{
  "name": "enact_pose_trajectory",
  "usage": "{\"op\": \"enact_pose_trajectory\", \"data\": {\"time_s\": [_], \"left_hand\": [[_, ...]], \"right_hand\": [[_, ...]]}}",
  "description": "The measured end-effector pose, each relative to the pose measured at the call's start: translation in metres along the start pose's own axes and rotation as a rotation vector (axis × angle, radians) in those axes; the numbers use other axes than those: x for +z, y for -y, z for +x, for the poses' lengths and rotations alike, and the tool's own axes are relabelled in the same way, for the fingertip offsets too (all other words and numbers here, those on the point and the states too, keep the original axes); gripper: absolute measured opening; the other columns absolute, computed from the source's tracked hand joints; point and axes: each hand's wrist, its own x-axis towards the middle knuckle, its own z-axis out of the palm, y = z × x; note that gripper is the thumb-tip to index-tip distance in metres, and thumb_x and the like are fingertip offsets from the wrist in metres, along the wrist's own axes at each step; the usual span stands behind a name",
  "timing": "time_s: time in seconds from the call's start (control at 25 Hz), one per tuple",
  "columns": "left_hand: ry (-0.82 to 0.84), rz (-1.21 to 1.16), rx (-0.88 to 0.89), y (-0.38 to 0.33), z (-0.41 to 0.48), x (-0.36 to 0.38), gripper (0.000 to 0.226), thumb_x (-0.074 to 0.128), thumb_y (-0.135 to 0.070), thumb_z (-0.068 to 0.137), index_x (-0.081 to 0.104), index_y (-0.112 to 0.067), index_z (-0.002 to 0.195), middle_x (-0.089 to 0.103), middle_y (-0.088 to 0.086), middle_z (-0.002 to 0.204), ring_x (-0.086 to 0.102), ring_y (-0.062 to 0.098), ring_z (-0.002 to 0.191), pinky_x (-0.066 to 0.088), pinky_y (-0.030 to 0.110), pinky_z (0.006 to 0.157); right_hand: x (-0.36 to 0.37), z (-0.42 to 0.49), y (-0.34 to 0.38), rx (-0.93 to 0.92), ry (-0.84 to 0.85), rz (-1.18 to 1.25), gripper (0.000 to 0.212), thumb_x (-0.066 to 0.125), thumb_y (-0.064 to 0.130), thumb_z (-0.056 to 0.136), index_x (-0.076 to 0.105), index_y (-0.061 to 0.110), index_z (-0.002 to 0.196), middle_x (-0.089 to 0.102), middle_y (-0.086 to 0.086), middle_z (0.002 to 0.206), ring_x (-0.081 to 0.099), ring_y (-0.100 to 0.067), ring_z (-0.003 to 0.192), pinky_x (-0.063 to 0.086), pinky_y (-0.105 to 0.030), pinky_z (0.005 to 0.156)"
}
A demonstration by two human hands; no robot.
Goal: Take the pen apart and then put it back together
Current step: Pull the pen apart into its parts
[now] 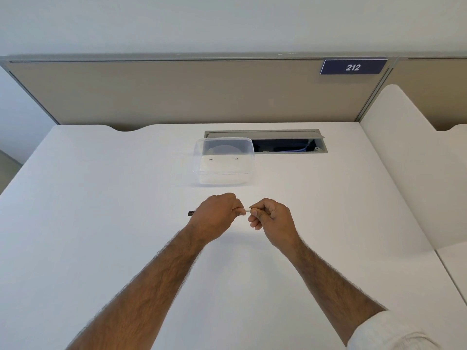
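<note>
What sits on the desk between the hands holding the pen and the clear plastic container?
Nothing: in the head view, bare white desk separates the hands on the pen from the container.

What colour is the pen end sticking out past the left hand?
Black, on the pen beside the left hand; seen in the head view.

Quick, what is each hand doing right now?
Left hand: closed around the pen, dark tip poking out to the left.
Right hand: closed, fingertips pinching the pen's white end.
</note>
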Motion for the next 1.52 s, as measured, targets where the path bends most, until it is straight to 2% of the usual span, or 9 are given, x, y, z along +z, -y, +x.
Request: {"op": "enact_pose_trajectory", "data": {"time_s": [0.2,0.44,0.52,0.68,0.92,1.12,1.28,1.4,1.52], "left_hand": [[-0.091,0.045,0.061,0.002,-0.002,0.003,0.014,0.071,-0.028,0.091,0.06,-0.022,0.085,0.053,-0.009,0.083,0.054,0.019,0.079,0.033,0.03,0.063],[-0.009,-0.025,0.034,0.008,-0.004,0.0,0.027,0.061,-0.048,0.097,0.071,-0.025,0.106,0.066,-0.007,0.098,0.062,0.014,0.091,0.046,0.031,0.076],[0.04,0.034,0.012,0.006,-0.001,-0.001,0.03,0.053,-0.043,0.102,0.072,-0.02,0.104,0.065,-0.003,0.095,0.061,0.019,0.087,0.048,0.036,0.075],[0.004,0.019,0.013,0.004,-0.001,0.001,0.019,0.061,-0.037,0.098,0.065,-0.02,0.092,0.057,-0.007,0.085,0.055,0.018,0.079,0.038,0.032,0.067],[0.058,0.037,0.001,0.006,-0.002,-0.003,0.034,0.05,-0.044,0.103,0.071,-0.017,0.1,0.064,-0.002,0.093,0.059,0.02,0.085,0.046,0.036,0.074],[-0.003,-0.021,0.021,0.004,-0.004,-0.002,0.017,0.063,-0.038,0.097,0.061,-0.023,0.088,0.058,-0.009,0.085,0.055,0.014,0.078,0.04,0.03,0.064],[-0.034,0.036,0.032,0.005,-0.004,-0.005,0.017,0.063,-0.041,0.097,0.072,-0.026,0.1,0.064,-0.009,0.092,0.059,0.016,0.087,0.037,0.029,0.064],[-0.036,0.074,0.066,0.006,-0.004,-0.004,0.02,0.062,-0.043,0.097,0.075,-0.031,0.105,0.068,-0.009,0.096,0.06,0.018,0.091,0.044,0.031,0.068],[-0.031,0.047,0.056,0.007,-0.006,-0.005,0.025,0.058,-0.052,0.097,0.075,-0.034,0.103,0.067,-0.012,0.092,0.06,0.016,0.089,0.054,0.038,0.069]], "right_hand": [[0.003,-0.003,-0.001,-0.001,0.011,0.011,0.016,0.057,-0.001,0.096,0.068,0.002,0.085,0.073,-0.017,0.074,0.067,-0.02,0.061,0.056,-0.03,0.059],[-0.001,-0.002,0.0,0.01,0.011,0.056,0.016,0.058,-0.001,0.095,0.069,0.003,0.085,0.073,-0.016,0.074,0.067,-0.022,0.063,0.055,-0.032,0.06],[-0.001,-0.002,0.001,0.02,0.01,0.065,0.015,0.058,-0.001,0.095,0.07,0.002,0.086,0.073,-0.016,0.075,0.067,-0.021,0.063,0.055,-0.032,0.06],[0.002,-0.003,0.0,0.023,0.008,0.075,0.014,0.058,-0.002,0.095,0.069,0.001,0.088,0.073,-0.019,0.075,0.067,-0.023,0.063,0.055,-0.031,0.06],[0.0,-0.002,-0.001,0.023,0.01,0.075,0.015,0.057,-0.001,0.095,0.069,0.002,0.087,0.072,-0.014,0.074,0.066,-0.022,0.063,0.055,-0.033,0.061],[0.001,-0.003,0.0,0.027,0.016,0.09,0.013,0.058,-0.002,0.095,0.069,0.0,0.088,0.072,-0.023,0.078,0.066,-0.024,0.065,0.055,-0.032,0.061],[0.0,-0.004,0.007,0.042,0.045,0.158,0.009,0.061,-0.004,0.094,0.07,-0.004,0.094,0.073,-0.025,0.083,0.066,-0.025,0.067,0.053,-0.027,0.06],[-0.002,-0.007,0.015,0.052,0.036,0.183,0.008,0.065,-0.004,0.093,0.069,-0.007,0.099,0.074,-0.022,0.084,0.068,-0.02,0.065,0.047,-0.014,0.052],[-0.003,-0.006,0.016,0.034,0.046,0.212,0.007,0.066,-0.003,0.092,0.07,-0.006,0.097,0.076,-0.024,0.086,0.072,-0.023,0.07,0.052,-0.019,0.058]]}}
